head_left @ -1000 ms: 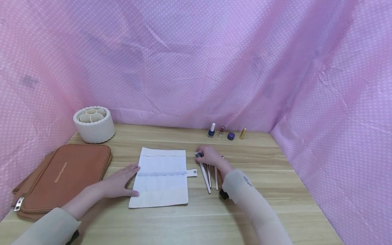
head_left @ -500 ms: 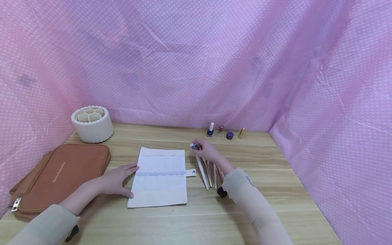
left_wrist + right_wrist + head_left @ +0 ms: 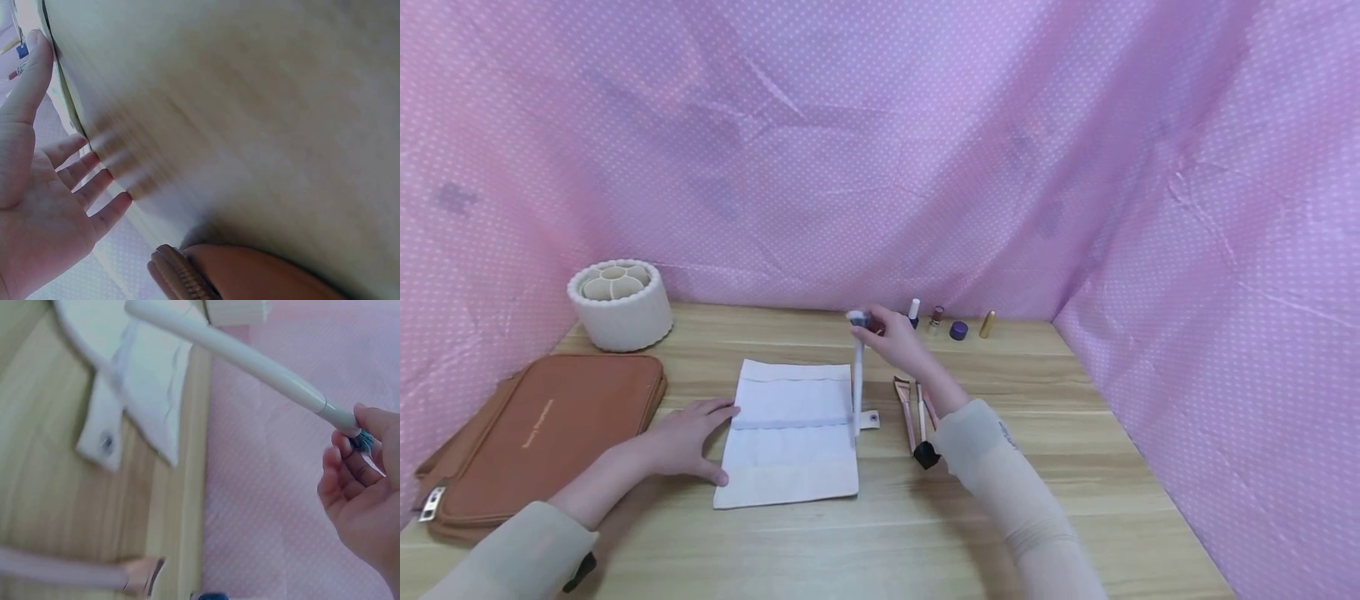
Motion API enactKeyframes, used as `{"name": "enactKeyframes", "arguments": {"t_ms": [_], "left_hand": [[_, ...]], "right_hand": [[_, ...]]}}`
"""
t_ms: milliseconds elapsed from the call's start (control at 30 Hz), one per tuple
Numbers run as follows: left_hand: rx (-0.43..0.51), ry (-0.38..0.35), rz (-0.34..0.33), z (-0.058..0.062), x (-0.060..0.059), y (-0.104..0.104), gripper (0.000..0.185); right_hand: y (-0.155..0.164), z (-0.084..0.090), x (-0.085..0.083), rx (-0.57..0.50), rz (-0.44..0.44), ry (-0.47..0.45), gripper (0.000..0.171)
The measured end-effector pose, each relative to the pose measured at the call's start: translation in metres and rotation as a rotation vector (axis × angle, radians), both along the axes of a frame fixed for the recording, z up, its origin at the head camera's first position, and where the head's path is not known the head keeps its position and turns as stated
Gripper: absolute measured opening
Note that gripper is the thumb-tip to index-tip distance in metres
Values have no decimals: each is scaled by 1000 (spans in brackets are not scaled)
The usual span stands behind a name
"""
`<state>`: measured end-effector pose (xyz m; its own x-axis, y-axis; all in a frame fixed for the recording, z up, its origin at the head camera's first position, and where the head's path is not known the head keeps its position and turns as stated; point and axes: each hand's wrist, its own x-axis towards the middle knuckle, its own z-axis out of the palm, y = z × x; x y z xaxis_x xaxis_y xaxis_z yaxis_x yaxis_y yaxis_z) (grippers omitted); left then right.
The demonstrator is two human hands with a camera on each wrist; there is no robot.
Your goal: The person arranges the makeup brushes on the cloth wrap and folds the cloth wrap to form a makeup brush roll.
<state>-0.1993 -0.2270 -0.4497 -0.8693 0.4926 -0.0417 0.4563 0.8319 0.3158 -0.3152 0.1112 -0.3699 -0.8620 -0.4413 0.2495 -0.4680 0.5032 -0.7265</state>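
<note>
My right hand (image 3: 893, 340) pinches a white-handled makeup brush (image 3: 858, 387) near its bristle end. The brush hangs handle down at the right edge of an unrolled white brush roll (image 3: 797, 467). In the right wrist view, the thumb and fingertips meet at the brush's ferrule, beside bluish bristles (image 3: 362, 441). The roll lies flat with a pocket seam across it and a snap tab (image 3: 870, 419) on its right. With fingers spread, my left hand (image 3: 688, 442) touches the roll's left edge. Several more makeup brushes (image 3: 906, 408) lie right of the tab, partly hidden by my right forearm.
A brown zip case (image 3: 576, 425) lies on the left, with a round white sectioned holder (image 3: 625, 321) behind it. Along the back right stand a nail polish bottle (image 3: 913, 310), a small brown-capped bottle (image 3: 936, 319), a purple jar (image 3: 958, 331) and a gold tube (image 3: 988, 323).
My right hand has lifted the white makeup brush from beside the others and carried it left to the roll, tilting it nearly upright. My left hand has stayed at the roll's left edge.
</note>
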Motion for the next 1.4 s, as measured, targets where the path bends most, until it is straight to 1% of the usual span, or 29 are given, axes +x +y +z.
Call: {"name": "enactKeyframes", "arguments": {"t_ms": [100, 133, 200, 333, 367, 467, 600, 733, 833, 933, 1033, 1267, 1333, 1400], "left_hand": [[-1, 0, -3, 1, 0, -1, 109], [-2, -2, -3, 1, -1, -1, 109], [-5, -5, -1, 1, -1, -2, 109], [-8, -11, -3, 1, -3, -1, 110], [-11, -12, -3, 2, -3, -1, 110], [-11, -9, -8, 4, -2, -1, 110], [-3, -4, -13, 5, -2, -1, 110], [-10, 1, -4, 2, -2, -3, 111], [-21, 4, 8, -1, -2, -4, 112], [-19, 11, 0, 0, -2, -3, 112], [-9, 11, -7, 4, -1, -2, 110], [-1, 9, -33, 7, 0, -3, 108], [-2, 3, -37, 7, 0, -4, 108], [-6, -7, -34, 7, -1, -4, 108]], "right_hand": [[-10, 5, -2, -92, 25, -12, 31], [-13, 9, 1, -122, 35, -28, 31], [-20, 13, 0, -186, 50, -66, 33], [-36, 16, -4, -332, 67, -137, 36], [-39, 12, -8, -368, 67, -144, 36], [-53, 8, -12, -467, 65, -156, 35], [-71, -1, -19, -542, 42, -184, 34], [-86, -13, -25, -552, 7, -202, 35], [-94, -20, -25, -533, -21, -212, 34], [-101, -27, -26, -510, -57, -221, 35], [-107, -36, -27, -483, -97, -230, 36], [-115, -55, -27, -488, -119, -268, 31], [-116, -59, -27, -466, -125, -271, 30], [-117, -62, -27, -420, -128, -261, 29]]}}
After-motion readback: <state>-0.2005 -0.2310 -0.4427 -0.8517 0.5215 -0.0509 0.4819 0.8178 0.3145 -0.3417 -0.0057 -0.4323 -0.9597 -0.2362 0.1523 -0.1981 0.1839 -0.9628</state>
